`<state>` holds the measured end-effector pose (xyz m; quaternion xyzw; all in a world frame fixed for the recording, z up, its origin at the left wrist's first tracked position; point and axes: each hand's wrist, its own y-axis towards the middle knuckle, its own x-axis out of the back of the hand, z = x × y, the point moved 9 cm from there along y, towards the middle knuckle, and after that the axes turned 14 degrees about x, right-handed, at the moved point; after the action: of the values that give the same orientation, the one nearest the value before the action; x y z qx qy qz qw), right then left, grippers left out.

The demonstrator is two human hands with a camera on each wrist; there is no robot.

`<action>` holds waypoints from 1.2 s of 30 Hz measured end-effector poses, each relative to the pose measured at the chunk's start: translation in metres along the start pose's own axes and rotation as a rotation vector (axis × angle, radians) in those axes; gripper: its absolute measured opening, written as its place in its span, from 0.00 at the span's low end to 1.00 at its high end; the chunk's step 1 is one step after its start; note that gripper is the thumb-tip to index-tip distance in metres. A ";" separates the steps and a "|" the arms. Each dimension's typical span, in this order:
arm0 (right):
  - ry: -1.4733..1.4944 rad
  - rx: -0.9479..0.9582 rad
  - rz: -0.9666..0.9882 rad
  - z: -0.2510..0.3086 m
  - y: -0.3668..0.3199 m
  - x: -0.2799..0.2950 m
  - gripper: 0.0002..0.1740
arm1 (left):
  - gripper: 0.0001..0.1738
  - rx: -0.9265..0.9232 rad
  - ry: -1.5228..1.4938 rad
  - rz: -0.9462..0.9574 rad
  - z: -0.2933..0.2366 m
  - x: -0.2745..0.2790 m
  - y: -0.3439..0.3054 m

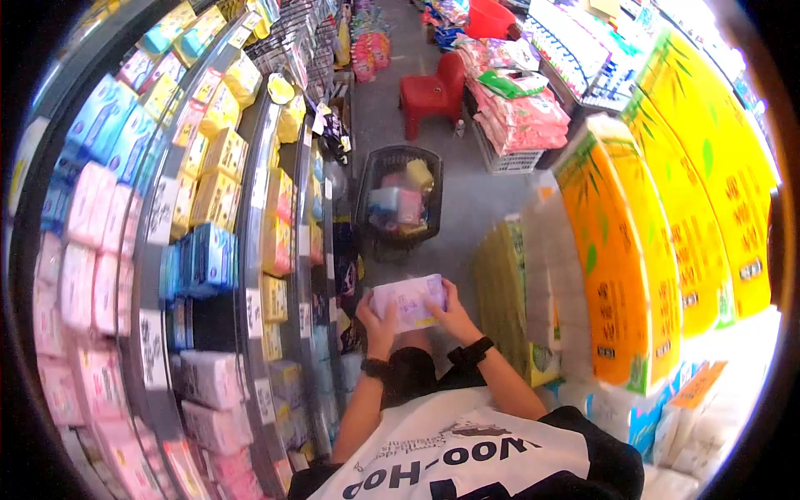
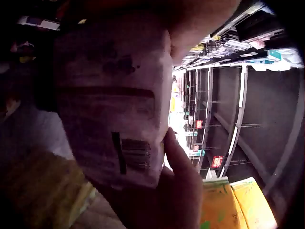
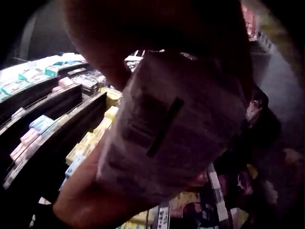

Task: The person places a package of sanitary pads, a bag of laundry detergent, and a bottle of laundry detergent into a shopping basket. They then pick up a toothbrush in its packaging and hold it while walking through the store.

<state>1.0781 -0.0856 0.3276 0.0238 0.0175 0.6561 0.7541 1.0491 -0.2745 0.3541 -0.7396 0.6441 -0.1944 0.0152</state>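
Observation:
A soft, pale lilac plastic-wrapped tissue pack (image 1: pixel 408 302) is held level in front of the body in the head view. My left hand (image 1: pixel 377 323) grips its left end, thumb over the upper face. At the other end my right hand (image 1: pixel 452 312) holds it the same way. The left wrist view shows the pack's side (image 2: pixel 114 114) close up, with a barcode (image 2: pixel 136 155) on it. In the right wrist view the wrapper (image 3: pixel 171 129) is dark and shadowed, between both hands.
Ahead on the floor stands a black shopping basket (image 1: pixel 398 237) with several packs inside. Shelves of packaged goods (image 1: pixel 208 258) line the left. Tall orange and yellow packs (image 1: pixel 612 258) are stacked at right. Farther up the aisle are a red chair (image 1: pixel 433 92) and pink bagged goods (image 1: pixel 521 112).

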 end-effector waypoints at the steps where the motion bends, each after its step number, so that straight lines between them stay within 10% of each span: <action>1: 0.002 0.033 0.044 -0.017 0.020 0.003 0.41 | 0.29 0.020 0.201 -0.080 0.019 -0.007 0.038; 7: -0.022 -0.502 0.077 -0.100 0.139 0.027 0.40 | 0.27 0.518 0.105 0.009 0.060 -0.063 0.190; 10: 0.029 -0.489 -0.088 -0.130 0.210 0.045 0.40 | 0.27 0.470 -0.136 0.333 -0.009 -0.104 0.241; 11: 0.074 -0.491 -0.136 -0.057 0.258 0.036 0.42 | 0.27 0.499 -0.150 0.304 -0.016 -0.111 0.276; 17: -0.556 -0.162 0.040 -0.094 0.384 0.055 0.43 | 0.30 0.247 0.068 0.236 -0.073 -0.091 0.349; 22: 0.034 -0.167 0.252 -0.116 0.422 -0.014 0.16 | 0.20 0.155 -0.036 -0.146 -0.070 -0.011 0.321; 29: -0.438 -0.205 0.826 -0.101 0.425 -0.122 0.23 | 0.21 0.502 -0.207 -0.451 -0.064 0.060 0.227; 36: -0.086 -0.193 1.220 -0.081 0.348 -0.215 0.17 | 0.24 0.630 -0.279 -0.770 -0.047 0.077 0.102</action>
<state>0.6999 -0.2500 0.2664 -0.0123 -0.0891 0.9661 0.2419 0.9454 -0.3553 0.3903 -0.9016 0.2272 -0.2699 0.2505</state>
